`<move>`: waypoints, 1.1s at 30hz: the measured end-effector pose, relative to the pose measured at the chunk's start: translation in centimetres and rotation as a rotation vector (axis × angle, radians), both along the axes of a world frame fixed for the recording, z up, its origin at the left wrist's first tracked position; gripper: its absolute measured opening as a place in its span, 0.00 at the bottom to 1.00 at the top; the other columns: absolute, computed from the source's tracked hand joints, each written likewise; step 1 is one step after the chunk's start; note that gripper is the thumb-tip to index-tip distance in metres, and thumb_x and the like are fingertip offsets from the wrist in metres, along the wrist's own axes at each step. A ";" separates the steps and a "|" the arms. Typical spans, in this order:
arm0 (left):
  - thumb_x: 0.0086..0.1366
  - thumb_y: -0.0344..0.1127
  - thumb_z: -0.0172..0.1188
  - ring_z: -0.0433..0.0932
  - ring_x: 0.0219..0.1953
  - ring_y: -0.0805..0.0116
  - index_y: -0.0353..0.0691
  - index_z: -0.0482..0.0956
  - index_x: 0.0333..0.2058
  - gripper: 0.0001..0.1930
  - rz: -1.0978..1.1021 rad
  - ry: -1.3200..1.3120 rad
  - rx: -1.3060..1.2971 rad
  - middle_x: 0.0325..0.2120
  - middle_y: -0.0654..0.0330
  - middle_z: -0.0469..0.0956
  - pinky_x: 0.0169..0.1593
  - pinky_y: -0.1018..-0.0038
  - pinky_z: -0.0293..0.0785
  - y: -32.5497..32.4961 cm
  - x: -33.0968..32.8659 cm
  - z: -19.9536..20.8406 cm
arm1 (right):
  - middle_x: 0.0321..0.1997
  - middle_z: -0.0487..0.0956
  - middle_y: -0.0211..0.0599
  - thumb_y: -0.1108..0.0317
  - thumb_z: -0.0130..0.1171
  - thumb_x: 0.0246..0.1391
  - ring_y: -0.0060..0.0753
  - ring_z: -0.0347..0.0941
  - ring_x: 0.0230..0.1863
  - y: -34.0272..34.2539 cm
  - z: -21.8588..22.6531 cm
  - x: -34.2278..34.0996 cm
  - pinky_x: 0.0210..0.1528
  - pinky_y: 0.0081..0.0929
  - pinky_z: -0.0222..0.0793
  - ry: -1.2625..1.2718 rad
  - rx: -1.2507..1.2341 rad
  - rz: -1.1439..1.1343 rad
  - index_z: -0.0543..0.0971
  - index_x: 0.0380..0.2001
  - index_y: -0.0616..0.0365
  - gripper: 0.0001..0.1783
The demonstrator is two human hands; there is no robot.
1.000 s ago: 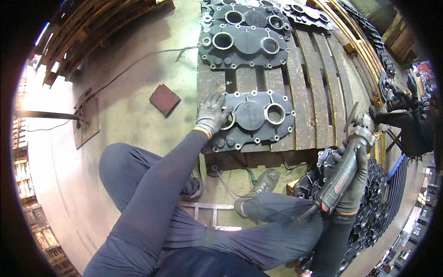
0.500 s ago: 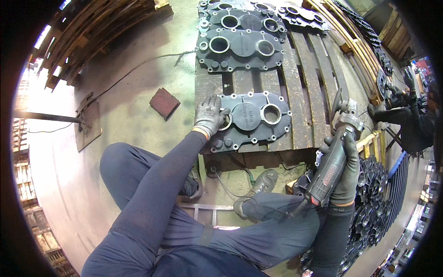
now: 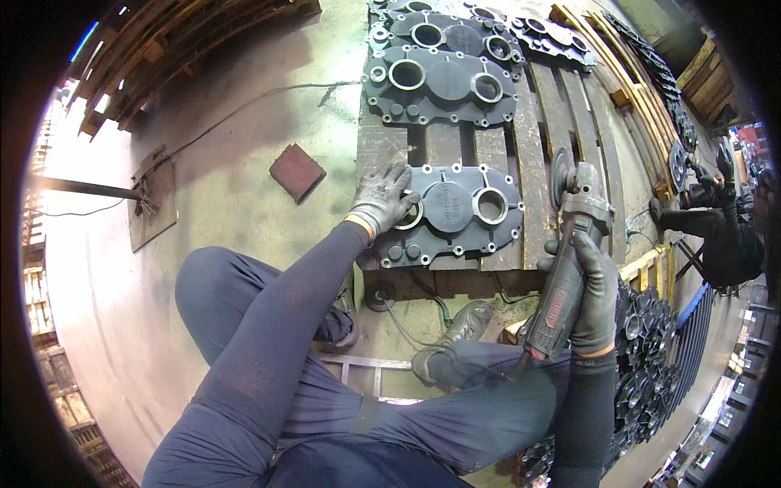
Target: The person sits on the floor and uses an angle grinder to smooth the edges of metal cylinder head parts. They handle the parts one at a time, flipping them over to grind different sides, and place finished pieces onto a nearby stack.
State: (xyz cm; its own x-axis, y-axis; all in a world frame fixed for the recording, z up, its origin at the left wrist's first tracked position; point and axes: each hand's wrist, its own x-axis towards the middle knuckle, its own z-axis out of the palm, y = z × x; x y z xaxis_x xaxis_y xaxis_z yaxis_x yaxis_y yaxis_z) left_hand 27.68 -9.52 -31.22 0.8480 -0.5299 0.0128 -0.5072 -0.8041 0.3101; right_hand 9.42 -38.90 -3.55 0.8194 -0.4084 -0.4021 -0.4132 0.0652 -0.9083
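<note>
The right hand (image 3: pixel 592 297), wrapped around the angle grinder (image 3: pixel 569 260), has carried it up and inward from 4 o'clock, so its disc now sits just beside the right edge of the grey cast cover plate (image 3: pixel 455 215) on the wooden pallet (image 3: pixel 541 122). The left hand (image 3: pixel 381 199) stays spread flat on the plate's left end at 9 o'clock, steadying it, so grinding looks about to begin.

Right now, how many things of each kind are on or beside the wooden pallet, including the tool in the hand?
Grey metal cover plates on the pallet: 4, nearest one under the left hand
Angle grinder, in the right hand: 1
Red-brown square pad on the floor: 1
Total: 6
</note>
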 end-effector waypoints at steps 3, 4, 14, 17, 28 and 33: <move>0.77 0.62 0.57 0.71 0.74 0.47 0.41 0.76 0.70 0.36 0.000 0.029 0.011 0.73 0.49 0.73 0.74 0.51 0.67 0.2 0.5 0.3 | 0.45 0.88 0.42 0.48 0.64 0.72 0.32 0.89 0.39 0.6 0.0 0.6 0.38 0.26 0.86 -0.014 -0.004 0.012 0.79 0.57 0.66 0.29; 0.76 0.63 0.58 0.72 0.73 0.46 0.41 0.76 0.71 0.37 0.000 0.061 0.019 0.73 0.49 0.73 0.74 0.51 0.67 -0.1 0.8 0.8 | 0.45 0.88 0.42 0.48 0.64 0.72 0.32 0.89 0.39 0.7 0.0 0.7 0.38 0.26 0.86 -0.017 -0.006 0.009 0.79 0.57 0.66 0.29; 0.70 0.66 0.64 0.81 0.61 0.50 0.40 0.75 0.69 0.40 -0.018 -0.039 0.087 0.61 0.49 0.81 0.69 0.52 0.70 -3.1 -2.6 1.7 | 0.46 0.88 0.42 0.49 0.67 0.71 0.33 0.89 0.40 0.9 0.3 0.6 0.39 0.26 0.86 -0.030 0.000 0.000 0.79 0.59 0.65 0.29; 0.70 0.62 0.66 0.76 0.68 0.51 0.40 0.73 0.70 0.39 -0.255 -0.052 0.049 0.67 0.49 0.76 0.72 0.47 0.66 -5.1 -6.6 1.0 | 0.43 0.88 0.43 0.50 0.71 0.68 0.36 0.91 0.38 0.4 -0.1 0.5 0.34 0.28 0.87 -0.071 0.032 -0.030 0.80 0.55 0.66 0.28; 0.80 0.63 0.51 0.63 0.80 0.48 0.39 0.70 0.75 0.38 -0.011 0.052 0.054 0.76 0.48 0.69 0.81 0.50 0.55 -5.9 0.6 0.9 | 0.45 0.88 0.41 0.49 0.67 0.70 0.30 0.88 0.37 -0.8 0.5 -0.8 0.37 0.26 0.85 -0.039 0.032 -0.018 0.80 0.58 0.64 0.28; 0.79 0.65 0.51 0.63 0.80 0.49 0.38 0.69 0.76 0.41 -0.020 0.045 0.093 0.78 0.48 0.67 0.81 0.51 0.54 -6.5 0.8 -0.4 | 0.40 0.85 0.36 0.54 0.71 0.68 0.32 0.88 0.35 -0.8 0.5 -0.5 0.36 0.28 0.85 -0.044 0.060 -0.039 0.81 0.54 0.63 0.24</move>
State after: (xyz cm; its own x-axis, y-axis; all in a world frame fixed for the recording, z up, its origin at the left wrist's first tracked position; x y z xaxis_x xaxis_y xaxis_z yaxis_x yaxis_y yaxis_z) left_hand 28.50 -15.98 -31.58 0.8359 -0.5437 -0.0749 -0.5105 -0.8204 0.2575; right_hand 8.90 -39.75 -3.07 0.8209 -0.4164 -0.3907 -0.3688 0.1358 -0.9195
